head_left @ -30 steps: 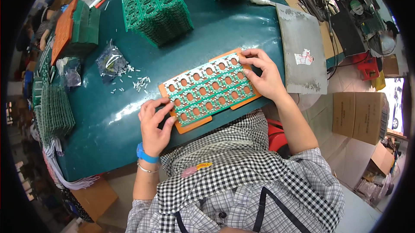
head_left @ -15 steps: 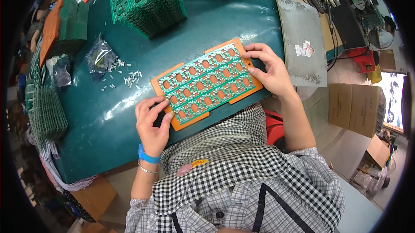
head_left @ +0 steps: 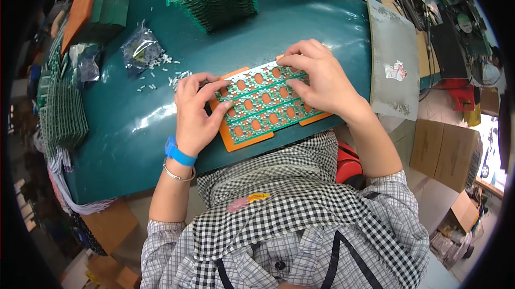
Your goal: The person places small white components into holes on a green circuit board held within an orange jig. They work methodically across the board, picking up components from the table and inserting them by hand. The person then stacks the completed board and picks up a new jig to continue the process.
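A green circuit board panel with rows of oval holes lies on an orange tray at the table's near edge. My left hand wears a blue band and covers the panel's left end. Its bent thumb and index finger touch the board. Over the right end is my right hand, fingertips at the far edge and thumb on the board's face. Both hands hide the tray's ends, and whatever small part may lie under the fingertips cannot be made out.
Tall stacks of green boards stand at the back. A plastic bag and small white pieces lie to the left, near racked boards. A worn grey sheet is on the right; a cardboard box stands beyond.
Both hands have moved inward from the ends of the tray onto the panel, covering more of it. The whole view has shifted slightly, with table items appearing farther right and up.
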Motion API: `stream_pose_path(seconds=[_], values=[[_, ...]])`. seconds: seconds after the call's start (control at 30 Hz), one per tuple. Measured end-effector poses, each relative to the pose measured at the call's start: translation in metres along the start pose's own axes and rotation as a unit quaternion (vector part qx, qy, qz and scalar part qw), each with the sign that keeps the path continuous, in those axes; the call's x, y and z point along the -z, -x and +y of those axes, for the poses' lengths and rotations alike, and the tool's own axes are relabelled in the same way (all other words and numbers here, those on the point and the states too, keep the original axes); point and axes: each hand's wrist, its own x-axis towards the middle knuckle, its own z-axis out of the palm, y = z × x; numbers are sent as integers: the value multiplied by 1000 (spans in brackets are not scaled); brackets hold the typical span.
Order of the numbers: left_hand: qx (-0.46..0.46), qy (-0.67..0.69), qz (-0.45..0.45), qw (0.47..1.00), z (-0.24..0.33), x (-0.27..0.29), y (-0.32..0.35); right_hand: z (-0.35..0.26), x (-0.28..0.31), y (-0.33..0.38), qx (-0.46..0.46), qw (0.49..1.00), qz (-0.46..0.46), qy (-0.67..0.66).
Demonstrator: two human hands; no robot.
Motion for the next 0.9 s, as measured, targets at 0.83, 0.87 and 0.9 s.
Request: stream_pose_path(seconds=[0.83,0.87,0.9], values=[[66,50,21,996,-16,-3,16,-22,-18,-28,-31,997,-68,30],[65,39,15,997,-15,-5,18,-22,-18,-28,-36,996,-74,40],[66,26,8,997,-14,-6,20,-21,-18,-28,-39,995,-81,47]])
